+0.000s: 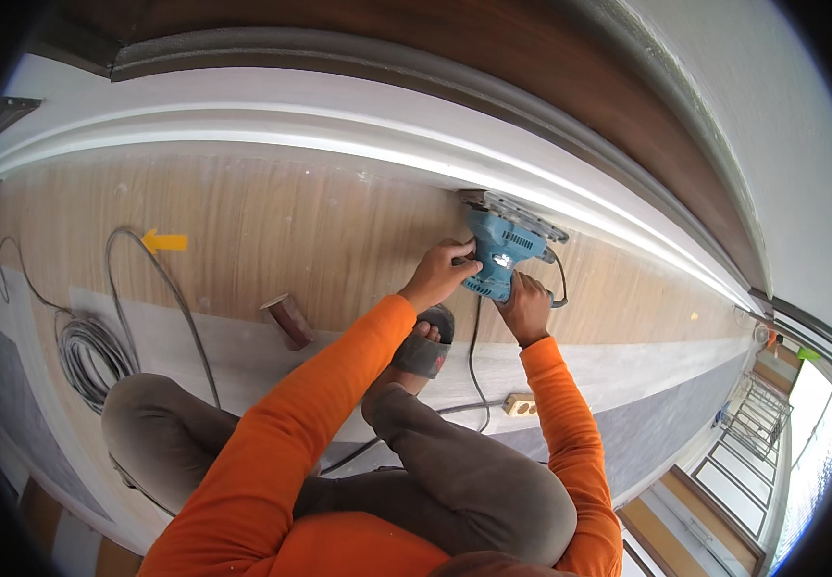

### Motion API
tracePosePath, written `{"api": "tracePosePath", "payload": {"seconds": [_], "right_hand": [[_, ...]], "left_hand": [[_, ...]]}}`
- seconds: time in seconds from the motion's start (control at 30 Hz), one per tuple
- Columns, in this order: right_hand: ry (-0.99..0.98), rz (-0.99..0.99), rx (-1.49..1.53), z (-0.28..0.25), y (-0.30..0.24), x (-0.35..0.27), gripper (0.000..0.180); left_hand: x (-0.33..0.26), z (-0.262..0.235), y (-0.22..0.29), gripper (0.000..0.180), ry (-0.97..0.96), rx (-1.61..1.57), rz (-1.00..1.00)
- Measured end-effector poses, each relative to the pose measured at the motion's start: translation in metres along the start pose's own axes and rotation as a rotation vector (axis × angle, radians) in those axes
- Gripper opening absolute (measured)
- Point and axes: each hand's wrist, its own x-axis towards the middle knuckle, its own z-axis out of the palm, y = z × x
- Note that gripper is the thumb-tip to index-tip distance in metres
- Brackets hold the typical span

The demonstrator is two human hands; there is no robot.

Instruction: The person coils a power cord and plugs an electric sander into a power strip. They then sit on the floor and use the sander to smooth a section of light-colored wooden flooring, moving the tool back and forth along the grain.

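Observation:
A teal electric sander (504, 238) is held on its side, its flat sanding pad facing the white moulding (377, 142) along the base of the wall. My left hand (442, 276) grips the left side of its body, fingers bent against the casing. Round the near end of the body, my right hand (527, 308) is closed, next to where the black cord loops out. Whether the pad touches the moulding, I cannot tell.
Left of my knee lies a coil of grey cable (96, 354). A reddish-brown sandpaper piece (289, 321) and a yellow arrow marker (165, 241) lie on the wood-patterned floor. My sandalled foot (425, 352) is near the cord; a cream socket block (520, 405) sits by my right forearm.

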Motion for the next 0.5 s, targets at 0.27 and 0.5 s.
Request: {"api": "tracePosePath", "payload": {"seconds": [0.27, 0.5], "right_hand": [[0.008, -0.009, 0.021, 0.0, 0.003, 0.0, 0.036], [0.007, -0.013, 0.011, -0.01, -0.005, 0.004, 0.037]], "left_hand": [[-0.003, -0.002, 0.014, 0.052, -0.031, 0.035, -0.032], [-0.012, -0.005, 0.017, 0.053, 0.011, -0.007, 0.01]]}}
